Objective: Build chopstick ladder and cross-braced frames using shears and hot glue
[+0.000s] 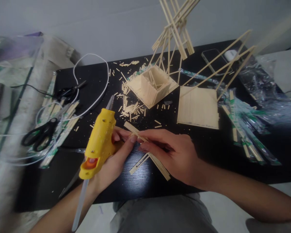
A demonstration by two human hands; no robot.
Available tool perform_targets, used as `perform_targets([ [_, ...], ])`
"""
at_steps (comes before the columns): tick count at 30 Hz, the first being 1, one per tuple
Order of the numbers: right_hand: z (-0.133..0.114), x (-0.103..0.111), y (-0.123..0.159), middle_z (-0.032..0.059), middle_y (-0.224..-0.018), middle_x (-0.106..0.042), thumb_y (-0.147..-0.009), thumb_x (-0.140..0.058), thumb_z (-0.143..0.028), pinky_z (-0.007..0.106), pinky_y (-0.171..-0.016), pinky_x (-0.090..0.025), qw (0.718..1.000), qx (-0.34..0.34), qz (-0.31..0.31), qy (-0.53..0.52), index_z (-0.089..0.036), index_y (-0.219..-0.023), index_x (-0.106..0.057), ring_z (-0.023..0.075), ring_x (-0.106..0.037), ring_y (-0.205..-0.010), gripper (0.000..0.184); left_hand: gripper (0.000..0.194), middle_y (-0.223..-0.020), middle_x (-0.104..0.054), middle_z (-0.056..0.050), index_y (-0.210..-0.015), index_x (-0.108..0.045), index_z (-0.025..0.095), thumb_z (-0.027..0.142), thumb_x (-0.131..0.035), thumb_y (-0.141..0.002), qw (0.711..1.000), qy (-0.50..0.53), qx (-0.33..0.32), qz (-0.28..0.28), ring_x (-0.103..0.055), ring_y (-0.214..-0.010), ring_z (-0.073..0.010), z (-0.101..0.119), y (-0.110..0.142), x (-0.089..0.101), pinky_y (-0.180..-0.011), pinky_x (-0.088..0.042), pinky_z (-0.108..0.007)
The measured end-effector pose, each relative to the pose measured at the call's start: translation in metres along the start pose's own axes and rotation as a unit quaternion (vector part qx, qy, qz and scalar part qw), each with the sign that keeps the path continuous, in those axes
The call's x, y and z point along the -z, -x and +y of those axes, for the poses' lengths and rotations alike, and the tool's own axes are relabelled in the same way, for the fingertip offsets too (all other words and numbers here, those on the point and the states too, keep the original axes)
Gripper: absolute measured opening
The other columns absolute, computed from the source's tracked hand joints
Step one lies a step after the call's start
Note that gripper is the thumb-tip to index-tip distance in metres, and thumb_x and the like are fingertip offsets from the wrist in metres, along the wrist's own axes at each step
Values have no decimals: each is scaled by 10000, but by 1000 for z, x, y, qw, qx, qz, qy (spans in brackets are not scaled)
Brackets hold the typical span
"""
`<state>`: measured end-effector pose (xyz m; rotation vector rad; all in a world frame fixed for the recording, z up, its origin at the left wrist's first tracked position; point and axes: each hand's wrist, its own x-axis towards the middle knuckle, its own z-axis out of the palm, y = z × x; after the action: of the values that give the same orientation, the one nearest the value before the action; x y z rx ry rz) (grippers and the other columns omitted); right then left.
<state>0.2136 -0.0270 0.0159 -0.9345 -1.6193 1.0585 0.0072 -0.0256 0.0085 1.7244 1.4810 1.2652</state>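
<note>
My left hand (117, 155) holds a yellow hot glue gun (100, 139), its nozzle pointing up and away and a clear glue stick (80, 205) jutting from its back end. The thumb and a finger of that hand also pinch a small crossed bundle of wooden chopsticks (160, 165) near its upper end. My right hand (176, 152) is closed on the same bundle, thumb and fingers pressed together close to the left thumb. The bundle's lower ends spread apart over the black table, partly hidden behind the right fingers.
Behind the hands stands a stick structure with a square box base (157, 84). A flat stick panel (197, 106) with upright legs is beside it. Cut pieces (132, 110) lie scattered. Black scissors (40, 134), white cable (108, 74), wrapped chopsticks (249, 139) and a phone (215, 61) surround them.
</note>
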Motion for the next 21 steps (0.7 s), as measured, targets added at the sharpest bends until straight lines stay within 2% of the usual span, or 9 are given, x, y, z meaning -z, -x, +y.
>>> perform_targets([
  [5, 3, -2, 2, -3, -1121, -862, -1007, -782, -217, 231, -852, -713, 1000, -9, 8, -25, -265, -1286, -777, 151, -848, -926, 283, 293, -879, -709, 47, -907, -538, 272, 258, -829, -932, 1000, 6, 13, -9, -714, -795, -149, 1, 1, 0, -792, -607, -321],
  [8, 1, -3, 1, 4, -1105, -860, -1008, -774, -212, 241, -846, -721, 994, -52, -1, -94, -257, -1260, -783, 154, -853, -914, 256, 284, -868, -703, 42, -905, -548, 268, 248, -830, -928, 1000, 0, 1, 0, -710, -781, -148, 0, 1, -2, -762, -603, -314],
  [14, -4, -1, -9, 6, -937, -861, -901, -893, -236, 229, -703, -717, 931, -198, -25, -307, -210, -1107, -803, 158, -847, -761, 227, 297, -903, -709, 40, -915, -544, 268, 232, -839, -923, 1000, 28, 0, 9, -716, -821, -142, -4, 1, -2, -771, -600, -301],
  [17, -3, 2, -13, 23, -944, -865, -912, -886, -259, 246, -691, -715, 913, -221, -46, -341, -198, -1084, -807, 161, -845, -745, 199, 281, -918, -709, 28, -924, -559, 269, 273, -839, -925, 999, 26, 9, 19, -713, -824, -157, -7, 1, -1, -771, -602, -327],
  [21, -2, 4, -16, 44, -973, -872, -949, -852, -271, 284, -757, -722, 896, -238, -74, -366, -189, -1077, -802, 170, -854, -785, 160, 253, -916, -710, 14, -921, -578, 276, 337, -822, -939, 999, 32, 16, 32, -713, -848, -182, -11, 3, -1, -801, -602, -367],
])
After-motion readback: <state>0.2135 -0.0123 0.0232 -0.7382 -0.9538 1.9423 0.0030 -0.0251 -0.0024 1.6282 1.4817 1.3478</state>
